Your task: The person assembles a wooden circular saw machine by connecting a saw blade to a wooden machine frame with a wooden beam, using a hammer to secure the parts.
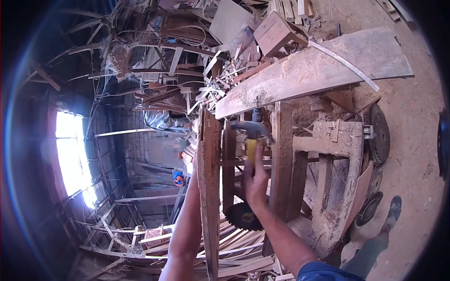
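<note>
My right hand (256,183) is closed round the yellow handle of a hammer (252,149). The hammer's dark metal head is at the top, close to a dark metal shaft (257,114) and between upright timbers. My left forearm (185,229) reaches up behind a long, rough wooden board (209,187); that board hides the fingers of my left hand, so its grip cannot be made out. A black toothed circular blade (243,216) lies below my right hand, partly behind the forearm. Beside the hammer stands a wooden post (282,159) of a dusty frame.
A wide plank (318,65) with sawdust lies across the frame's top. Another circular blade (379,133) is mounted at the right, near a black wheel (370,209) on the ground. Scrap wood (187,70) is heaped behind. A foot (395,209) shows at lower right.
</note>
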### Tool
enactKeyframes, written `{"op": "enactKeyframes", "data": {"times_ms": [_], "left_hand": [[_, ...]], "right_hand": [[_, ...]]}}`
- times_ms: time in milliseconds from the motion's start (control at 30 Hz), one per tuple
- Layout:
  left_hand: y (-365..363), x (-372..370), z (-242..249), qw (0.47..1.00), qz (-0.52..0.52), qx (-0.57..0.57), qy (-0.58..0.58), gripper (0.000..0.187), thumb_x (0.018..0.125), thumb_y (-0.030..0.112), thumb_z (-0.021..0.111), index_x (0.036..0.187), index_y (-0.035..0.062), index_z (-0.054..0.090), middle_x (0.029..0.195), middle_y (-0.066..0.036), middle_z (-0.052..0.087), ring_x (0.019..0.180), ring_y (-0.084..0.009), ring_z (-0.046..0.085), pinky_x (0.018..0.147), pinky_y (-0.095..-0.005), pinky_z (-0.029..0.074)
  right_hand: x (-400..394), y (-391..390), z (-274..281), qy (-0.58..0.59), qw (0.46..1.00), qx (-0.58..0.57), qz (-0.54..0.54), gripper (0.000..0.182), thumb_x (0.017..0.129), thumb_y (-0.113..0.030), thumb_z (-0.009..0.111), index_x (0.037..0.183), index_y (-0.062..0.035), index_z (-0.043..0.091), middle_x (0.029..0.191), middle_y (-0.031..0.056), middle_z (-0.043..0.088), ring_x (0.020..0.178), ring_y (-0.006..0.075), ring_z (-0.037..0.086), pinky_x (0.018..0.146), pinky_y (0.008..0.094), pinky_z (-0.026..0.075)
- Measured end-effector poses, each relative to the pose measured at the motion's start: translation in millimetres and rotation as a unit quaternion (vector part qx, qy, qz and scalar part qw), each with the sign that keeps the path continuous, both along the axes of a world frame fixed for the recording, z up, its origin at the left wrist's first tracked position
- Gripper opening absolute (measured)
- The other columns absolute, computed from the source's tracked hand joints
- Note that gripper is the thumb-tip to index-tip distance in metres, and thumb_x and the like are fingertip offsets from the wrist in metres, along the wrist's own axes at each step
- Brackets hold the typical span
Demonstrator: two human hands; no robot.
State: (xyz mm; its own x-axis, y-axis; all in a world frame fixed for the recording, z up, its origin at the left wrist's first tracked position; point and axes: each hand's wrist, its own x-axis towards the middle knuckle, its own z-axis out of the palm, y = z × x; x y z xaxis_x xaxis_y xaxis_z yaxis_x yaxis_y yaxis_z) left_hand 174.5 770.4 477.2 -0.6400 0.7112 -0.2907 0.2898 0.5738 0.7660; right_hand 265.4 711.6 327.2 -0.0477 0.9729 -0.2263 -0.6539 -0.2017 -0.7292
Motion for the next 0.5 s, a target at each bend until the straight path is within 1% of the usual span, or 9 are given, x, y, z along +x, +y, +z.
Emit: {"op": "enactKeyframes", "data": {"times_ms": [67, 133, 200, 267, 300, 367, 433, 500], "left_hand": [[3.3, -2.6, -1.6, 1.0, -0.005, 0.003, -0.004, 0.073, 0.114, 0.057, 0.048, 0.167, 0.0071, 0.043, 0.153, -0.013, 0.06, 0.137, -0.0243, 0.058, 0.114, -0.0399, 0.049], [6.8, -6.5, -2.2, 1.0, -0.014, 0.009, -0.012, 0.073, 0.114, 0.057, 0.048, 0.167, 0.007, 0.043, 0.153, -0.013, 0.06, 0.137, -0.0242, 0.058, 0.113, -0.0398, 0.049], [9.5, -10.7, -2.5, 0.999, -0.023, 0.017, -0.019, 0.072, 0.114, 0.056, 0.048, 0.167, 0.0069, 0.043, 0.152, -0.013, 0.06, 0.137, -0.0241, 0.058, 0.113, -0.0397, 0.049], [10.3, -14.9, -2.5, 0.999, -0.036, 0.021, -0.025, 0.072, 0.115, 0.056, 0.048, 0.167, 0.0069, 0.043, 0.152, -0.013, 0.06, 0.136, -0.024, 0.058, 0.113, -0.0396, 0.049], [9.5, -16.4, -1.3, 0.999, -0.041, 0.023, -0.027, 0.072, 0.115, 0.056, 0.048, 0.167, 0.0068, 0.043, 0.152, -0.013, 0.06, 0.136, -0.024, 0.058, 0.113, -0.0395, 0.049], [5.2, -18.9, -0.4, 0.998, -0.049, 0.024, -0.032, 0.072, 0.115, 0.056, 0.048, 0.167, 0.0068, 0.043, 0.152, -0.012, 0.06, 0.136, -0.0239, 0.059, 0.113, -0.0394, 0.049], [9.0, -20.2, 1.4, 0.997, -0.06, 0.025, -0.034, 0.071, 0.115, 0.055, 0.048, 0.166, 0.0067, 0.044, 0.152, -0.012, 0.06, 0.136, -0.0238, 0.059, 0.113, -0.0393, 0.049], [16.4, -21.1, 5.9, 0.997, -0.062, 0.024, -0.032, 0.071, 0.115, 0.055, 0.049, 0.166, 0.0066, 0.044, 0.152, -0.012, 0.06, 0.136, -0.0237, 0.059, 0.113, -0.0392, 0.049]], "right_hand": [[-6.0, 3.4, -8.9, -0.043, 0.997, 0.047, 0.041, 0.067, 0.114, -0.015, 0.058, 0.176, -0.0141, 0.031, 0.106, 0.0303, 0.075, 0.079, 0.0256, 0.074, 0.071, 0.04, 0.058], [-2.4, 10.7, -8.6, -0.027, 0.997, 0.039, 0.055, 0.063, 0.117, -0.02, 0.055, 0.176, -0.0138, 0.033, 0.117, 0.0228, 0.075, 0.079, 0.0174, 0.066, 0.076, 0.0381, 0.059], [-4.1, 12.3, -6.3, -0.041, 0.998, 0.04, -0.017, 0.07, 0.113, -0.016, 0.061, 0.176, -0.0108, 0.029, 0.141, 0.0371, 0.066, 0.089, 0.0367, 0.079, 0.077, 0.0442, 0.058], [1.2, 7.8, -1.0, -0.026, 0.999, 0.024, -0.032, 0.07, 0.114, -0.018, 0.06, 0.176, -0.0114, 0.029, 0.15, 0.0371, 0.061, 0.089, 0.0362, 0.078, 0.077, 0.0444, 0.057], [-2.3, 6.9, -1.8, -0.048, 0.994, 0.07, -0.074, 0.07, 0.115, -0.021, 0.059, 0.176, -0.0117, 0.028, 0.146, 0.0373, 0.063, 0.089, 0.0358, 0.079, 0.076, 0.044, 0.057], [0.9, 7.2, -3.5, -0.053, 0.993, 0.039, 0.097, 0.071, 0.114, -0.021, 0.059, 0.177, -0.0118, 0.027, 0.148, 0.0372, 0.062, 0.09, 0.035, 0.079, 0.076, 0.044, 0.057], [10.8, 9.3, -5.1, -0.015, 0.991, -0.001, 0.13, 0.072, 0.114, -0.019, 0.059, 0.177, -0.0127, 0.025, 0.13, 0.0294, 0.074, 0.085, 0.0288, 0.076, 0.074, 0.0431, 0.057], [-2.6, 7.2, -27.2, -0.063, 0.997, 0.04, -0.001, 0.071, 0.115, -0.019, 0.058, 0.178, -0.0129, 0.025, 0.113, 0.0205, 0.075, 0.082, 0.0251, 0.072, 0.074, 0.0416, 0.057]]}}
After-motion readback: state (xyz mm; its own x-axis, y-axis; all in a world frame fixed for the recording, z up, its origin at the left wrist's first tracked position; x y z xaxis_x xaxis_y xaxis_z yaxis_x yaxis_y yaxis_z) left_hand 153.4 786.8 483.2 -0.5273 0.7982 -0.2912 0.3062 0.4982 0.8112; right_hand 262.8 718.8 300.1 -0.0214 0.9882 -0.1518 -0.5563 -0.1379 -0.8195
